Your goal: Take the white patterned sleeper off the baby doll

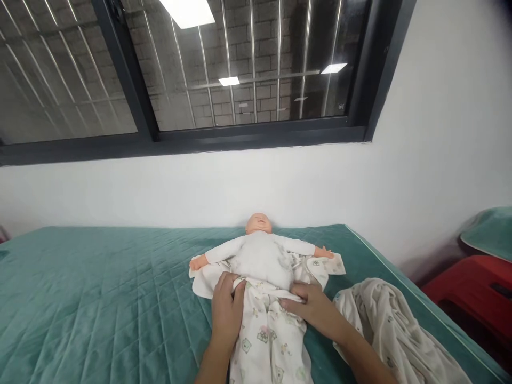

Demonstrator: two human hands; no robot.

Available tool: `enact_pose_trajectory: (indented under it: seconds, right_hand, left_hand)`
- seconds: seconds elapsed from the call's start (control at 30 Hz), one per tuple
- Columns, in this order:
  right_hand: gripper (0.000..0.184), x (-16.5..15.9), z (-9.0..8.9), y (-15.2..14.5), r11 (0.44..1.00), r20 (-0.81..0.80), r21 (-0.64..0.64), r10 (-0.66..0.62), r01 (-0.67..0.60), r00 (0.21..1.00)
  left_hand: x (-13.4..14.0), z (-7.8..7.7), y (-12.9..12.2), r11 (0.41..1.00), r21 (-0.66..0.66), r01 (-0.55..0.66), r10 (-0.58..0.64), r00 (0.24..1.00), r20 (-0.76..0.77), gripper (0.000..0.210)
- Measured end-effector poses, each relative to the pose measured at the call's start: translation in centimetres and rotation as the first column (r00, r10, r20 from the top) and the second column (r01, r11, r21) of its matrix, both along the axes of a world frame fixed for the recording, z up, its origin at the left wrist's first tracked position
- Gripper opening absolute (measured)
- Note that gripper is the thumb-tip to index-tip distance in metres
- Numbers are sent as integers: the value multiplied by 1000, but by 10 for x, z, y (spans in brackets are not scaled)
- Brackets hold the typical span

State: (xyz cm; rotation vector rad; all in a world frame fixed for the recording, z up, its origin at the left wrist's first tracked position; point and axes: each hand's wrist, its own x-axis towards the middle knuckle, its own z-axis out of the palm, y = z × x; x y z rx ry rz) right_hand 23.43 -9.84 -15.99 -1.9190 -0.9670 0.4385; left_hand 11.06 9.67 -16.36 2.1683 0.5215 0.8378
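Observation:
A baby doll (261,250) in a white top lies on its back on the green quilted bed (100,298), head toward the wall and arms spread. Printed white trousers (269,341) cover its legs. My left hand (226,308) grips the waistband at the doll's left hip as seen. My right hand (309,305) rests on the waistband at the other hip, fingers curled on the fabric. A printed white cloth (328,266) lies under the doll.
A crumpled cream cloth (394,325) lies on the bed at the right. The bed's right edge (384,264) runs diagonally; beyond it stand a red stool (472,290) and a green cushion (490,232). The white wall and a dark-framed window (256,133) rise behind the bed.

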Motion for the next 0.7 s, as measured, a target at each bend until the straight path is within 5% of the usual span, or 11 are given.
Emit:
enact_pose_trajectory:
  seconds: [0.23,0.4,0.7]
  right_hand:
    - [26,-14,2,-7,1000,-76,13,-8,9,997]
    - [41,-18,2,-6,999,-164,19,-29,33,986]
    - [20,-14,-12,11,978,223,47,-207,201,952]
  left_hand:
    - [3,0,2,1000,-4,-30,30,999,19,23]
    - [8,0,7,1000,14,-26,25,998,49,23]
    - [-1,-3,-2,972,193,-134,121,990,76,24]
